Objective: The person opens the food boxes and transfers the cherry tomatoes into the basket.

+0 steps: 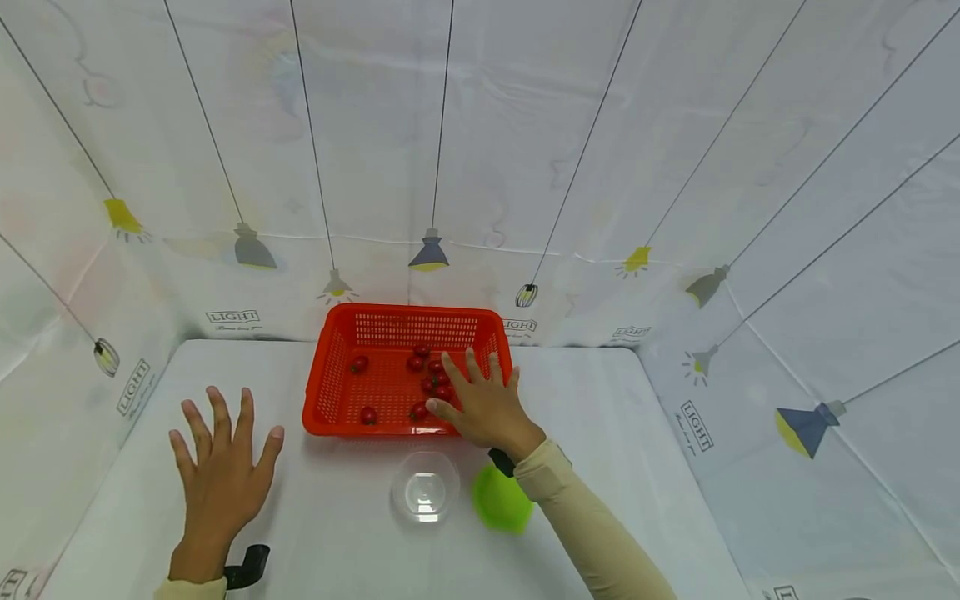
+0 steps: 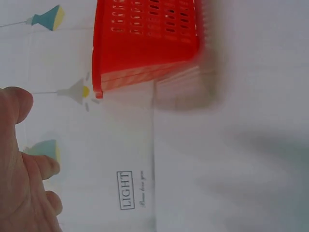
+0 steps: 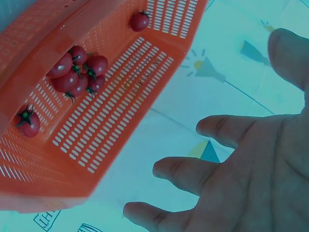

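A red plastic basket (image 1: 330,400) with slotted walls stands at the back of the white table, and several cherry tomatoes (image 1: 368,415) lie loose in it. My right hand (image 1: 491,408) hovers over the basket's right side with fingers spread, holding nothing; in the right wrist view its fingers (image 3: 183,174) are apart from the basket and the tomatoes (image 3: 72,77). My left hand (image 1: 225,479) is held above the table left of the basket, fingers spread and nothing in it. In the left wrist view part of the left hand (image 2: 24,183) shows beside the basket's end (image 2: 145,53).
A clear round bowl (image 1: 425,487) sits in front of the basket. To its right is a bright green dish (image 1: 501,500), partly hidden by my right wrist. White curtain walls (image 1: 480,150) printed with lamps enclose the table (image 1: 600,467) at the back and sides.
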`<state>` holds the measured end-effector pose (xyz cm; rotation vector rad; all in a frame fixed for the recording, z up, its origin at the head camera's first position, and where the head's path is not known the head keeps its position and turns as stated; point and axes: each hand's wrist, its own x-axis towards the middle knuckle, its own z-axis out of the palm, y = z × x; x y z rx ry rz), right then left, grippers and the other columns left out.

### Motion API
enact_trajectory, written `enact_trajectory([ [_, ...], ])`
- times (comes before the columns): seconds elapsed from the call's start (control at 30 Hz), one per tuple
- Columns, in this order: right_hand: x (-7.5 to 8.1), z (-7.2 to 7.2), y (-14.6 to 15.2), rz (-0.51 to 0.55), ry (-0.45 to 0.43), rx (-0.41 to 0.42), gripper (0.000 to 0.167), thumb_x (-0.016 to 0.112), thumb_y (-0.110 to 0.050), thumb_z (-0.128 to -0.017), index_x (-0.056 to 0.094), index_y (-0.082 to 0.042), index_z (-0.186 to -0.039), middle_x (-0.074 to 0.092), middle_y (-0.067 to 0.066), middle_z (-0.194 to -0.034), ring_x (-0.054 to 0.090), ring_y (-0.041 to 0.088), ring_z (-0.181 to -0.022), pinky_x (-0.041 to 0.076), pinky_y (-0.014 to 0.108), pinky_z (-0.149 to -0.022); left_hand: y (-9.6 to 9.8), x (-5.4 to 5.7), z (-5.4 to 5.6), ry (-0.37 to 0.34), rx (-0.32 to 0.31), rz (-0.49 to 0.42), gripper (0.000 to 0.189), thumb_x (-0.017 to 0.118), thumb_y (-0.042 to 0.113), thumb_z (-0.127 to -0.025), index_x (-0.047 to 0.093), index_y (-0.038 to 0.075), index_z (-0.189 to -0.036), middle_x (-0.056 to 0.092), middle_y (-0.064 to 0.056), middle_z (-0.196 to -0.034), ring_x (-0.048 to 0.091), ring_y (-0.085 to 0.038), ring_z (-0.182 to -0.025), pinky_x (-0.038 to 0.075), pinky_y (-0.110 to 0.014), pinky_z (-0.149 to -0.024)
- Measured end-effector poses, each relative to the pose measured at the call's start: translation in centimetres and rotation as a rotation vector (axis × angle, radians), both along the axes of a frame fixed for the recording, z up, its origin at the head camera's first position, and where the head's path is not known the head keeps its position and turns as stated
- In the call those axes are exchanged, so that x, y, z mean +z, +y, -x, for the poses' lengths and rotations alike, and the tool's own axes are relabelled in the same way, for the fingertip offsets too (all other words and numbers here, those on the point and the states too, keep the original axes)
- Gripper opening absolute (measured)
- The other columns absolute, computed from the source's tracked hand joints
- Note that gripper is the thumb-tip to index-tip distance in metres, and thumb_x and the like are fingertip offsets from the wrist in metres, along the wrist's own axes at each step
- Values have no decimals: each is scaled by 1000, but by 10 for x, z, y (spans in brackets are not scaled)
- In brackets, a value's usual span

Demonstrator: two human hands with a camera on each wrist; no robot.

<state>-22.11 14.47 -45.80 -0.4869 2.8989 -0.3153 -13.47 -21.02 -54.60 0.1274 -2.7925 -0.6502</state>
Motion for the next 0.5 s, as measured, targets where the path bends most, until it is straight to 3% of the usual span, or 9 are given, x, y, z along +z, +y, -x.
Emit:
enact_trajectory([
  [0.3,-1,-4,-1,-8,51,-1,90,36,-81,-100,17,-31,-172,20,17,-178,10,58,-161,6,86,-120,14,21,9,71,-45,35,81,45,55,-108,17,12,-171,-9,-19,-178,-27,-40,-162,-19,-72,-125],
  [0.5,-1,-7,-2,18,58,-14,88,33,-81,-101,17,-31,-172,19,17,-178,2,55,-163,3,85,-121,24,37,15,80,-135,55,81,50,53,-108,18,15,-171,-6,-17,-179,-23,-39,-163,-16,-69,-128],
])
